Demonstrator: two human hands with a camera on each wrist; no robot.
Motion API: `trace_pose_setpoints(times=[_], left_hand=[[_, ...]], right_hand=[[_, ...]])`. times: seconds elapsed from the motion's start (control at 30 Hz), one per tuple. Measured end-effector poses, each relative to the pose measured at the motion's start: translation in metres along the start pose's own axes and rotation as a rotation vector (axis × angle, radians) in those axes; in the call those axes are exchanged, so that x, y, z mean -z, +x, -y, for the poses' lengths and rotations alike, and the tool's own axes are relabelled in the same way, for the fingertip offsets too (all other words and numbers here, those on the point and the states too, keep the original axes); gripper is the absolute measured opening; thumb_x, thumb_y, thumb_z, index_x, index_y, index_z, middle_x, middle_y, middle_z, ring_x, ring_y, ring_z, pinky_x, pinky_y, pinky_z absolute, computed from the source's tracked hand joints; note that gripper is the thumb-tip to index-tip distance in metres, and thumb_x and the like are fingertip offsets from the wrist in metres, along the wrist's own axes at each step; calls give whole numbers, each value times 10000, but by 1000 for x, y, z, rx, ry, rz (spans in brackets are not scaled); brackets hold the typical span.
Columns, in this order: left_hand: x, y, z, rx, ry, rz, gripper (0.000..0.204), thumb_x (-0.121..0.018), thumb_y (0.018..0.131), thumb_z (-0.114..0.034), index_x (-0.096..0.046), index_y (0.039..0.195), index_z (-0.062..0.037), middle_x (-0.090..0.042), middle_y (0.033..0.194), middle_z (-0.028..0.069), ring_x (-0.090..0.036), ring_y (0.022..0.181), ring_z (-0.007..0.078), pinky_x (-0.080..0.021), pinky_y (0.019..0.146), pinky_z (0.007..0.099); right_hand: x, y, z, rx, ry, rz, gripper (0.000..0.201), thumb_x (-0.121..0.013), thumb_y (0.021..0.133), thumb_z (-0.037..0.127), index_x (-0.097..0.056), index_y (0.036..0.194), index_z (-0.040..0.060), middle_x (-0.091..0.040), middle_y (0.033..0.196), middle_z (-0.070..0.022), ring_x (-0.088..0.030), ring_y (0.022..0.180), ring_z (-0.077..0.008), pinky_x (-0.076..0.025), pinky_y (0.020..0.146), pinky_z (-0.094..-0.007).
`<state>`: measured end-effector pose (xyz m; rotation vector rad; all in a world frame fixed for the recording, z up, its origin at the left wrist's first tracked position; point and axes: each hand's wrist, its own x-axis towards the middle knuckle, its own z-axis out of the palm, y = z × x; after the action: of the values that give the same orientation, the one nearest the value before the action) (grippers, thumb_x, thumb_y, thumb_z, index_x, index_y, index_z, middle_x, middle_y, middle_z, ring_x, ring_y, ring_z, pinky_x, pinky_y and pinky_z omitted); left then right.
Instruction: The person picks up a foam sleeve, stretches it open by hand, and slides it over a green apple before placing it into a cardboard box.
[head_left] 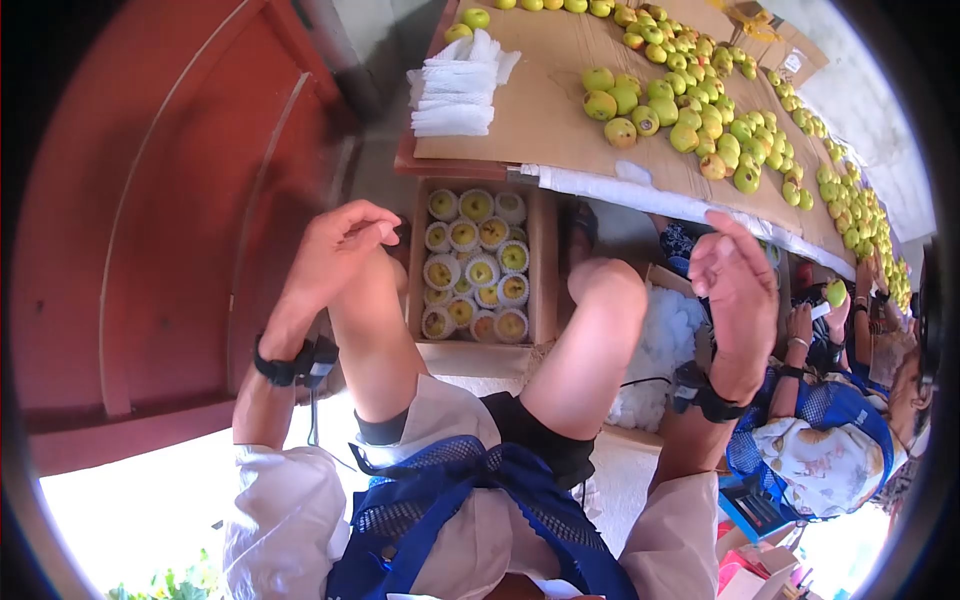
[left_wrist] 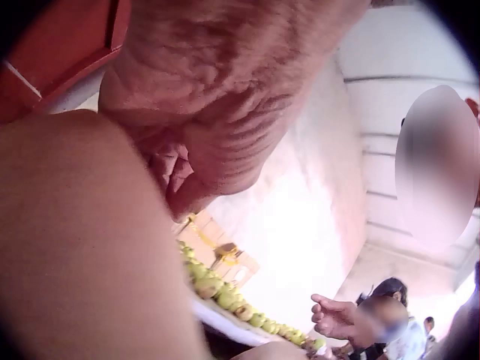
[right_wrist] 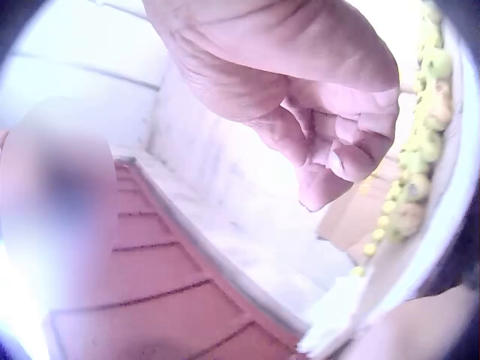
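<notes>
My left hand (head_left: 345, 250) is raised above my left knee, fingers loosely bent and nothing between them. On the other side, my right hand (head_left: 738, 290) is held up past the right knee, palm turned inward; in the right wrist view its bent fingers (right_wrist: 349, 154) hold nothing. Between my knees stands an open cardboard box (head_left: 543, 265), with rows of green-yellow apples (head_left: 482, 272) in white foam nets inside. Neither hand touches the box. A stack of white foam nets (head_left: 455, 95) lies at the near left corner of the cardboard-covered table (head_left: 540, 110).
Many loose green apples (head_left: 690, 115) spread over the table. A red panelled door (head_left: 180, 220) is at the left. Beside my right leg sits a carton of white foam material (head_left: 660, 340). Another person in a blue mesh vest (head_left: 850, 420) sits at the right, near a hand holding an apple (head_left: 835, 292).
</notes>
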<state>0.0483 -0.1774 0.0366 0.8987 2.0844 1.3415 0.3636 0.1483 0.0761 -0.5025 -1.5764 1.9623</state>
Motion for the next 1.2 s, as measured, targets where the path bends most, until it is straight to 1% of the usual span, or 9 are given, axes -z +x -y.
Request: trace_pose_setpoints(times=[0.1,0.2,0.3,0.4,0.53,0.73,0.83,0.9,1.2], left_hand=[[7,-18,-65,10,-132,29,188,-608,1011,-143,-689,1111,-6,-730,940,76,-657,900,114,-499,812,263],[9,0,-100,-135,-114,-5,204,-605,1012,-160,-680,1123,-7,-731,984,92,-663,896,127,-494,799,264],[8,47,-101,-215,-374,-77,238,-602,1014,-186,-674,1149,-3,-734,1019,97,-694,942,157,-495,808,269],[3,110,-70,-192,-460,-223,257,-615,1004,-189,-670,1178,-8,-736,1037,93,-720,955,179,-492,774,262],[-11,175,-14,-117,-161,-355,221,-627,961,-117,-676,1147,-8,-740,1051,88,-736,890,163,-496,693,259],[-18,209,32,-24,73,-421,204,-620,941,-80,-680,1114,7,-744,1023,90,-742,872,171,-540,737,286],[-26,212,37,-25,123,-429,185,-615,938,-66,-696,1092,-3,-753,1015,101,-744,879,173,-558,778,302],[-27,218,42,-126,217,-484,185,-615,937,-68,-702,1089,-9,-756,1011,104,-742,879,169,-558,791,305],[-43,227,47,-164,262,-452,172,-626,931,-107,-730,1060,-59,-754,1006,107,-717,933,222,-547,842,351]], right_hand=[[-42,15,42,125,118,164,390,-550,1028,130,-560,1382,-31,-683,962,-95,-596,761,-144,-432,648,-244],[-86,54,51,187,230,293,387,-559,1013,121,-563,1371,-25,-689,971,-111,-616,763,-151,-430,631,-239],[-120,113,17,254,172,169,349,-600,984,127,-601,1298,-25,-708,953,-109,-645,754,-149,-437,621,-236],[-136,159,-39,219,-5,50,318,-645,948,137,-626,1217,-32,-732,918,-105,-668,705,-150,-457,607,-246],[-140,205,-102,173,-251,27,258,-629,940,118,-668,1145,-35,-733,875,-116,-678,699,-152,-503,646,-271],[-144,256,-174,245,-693,41,230,-672,902,190,-739,1078,56,-762,939,-140,-736,810,-245,-547,757,-345],[-148,266,-174,259,-868,-84,245,-663,908,250,-751,1075,94,-762,986,-134,-732,886,-307,-549,801,-393],[-152,273,-173,265,-899,-118,247,-648,916,263,-754,1074,104,-764,984,-132,-725,908,-316,-545,823,-404],[-173,319,-194,360,-945,-181,298,-664,912,261,-710,1184,149,-673,1149,-128,-657,1066,-340,-522,913,-438]])
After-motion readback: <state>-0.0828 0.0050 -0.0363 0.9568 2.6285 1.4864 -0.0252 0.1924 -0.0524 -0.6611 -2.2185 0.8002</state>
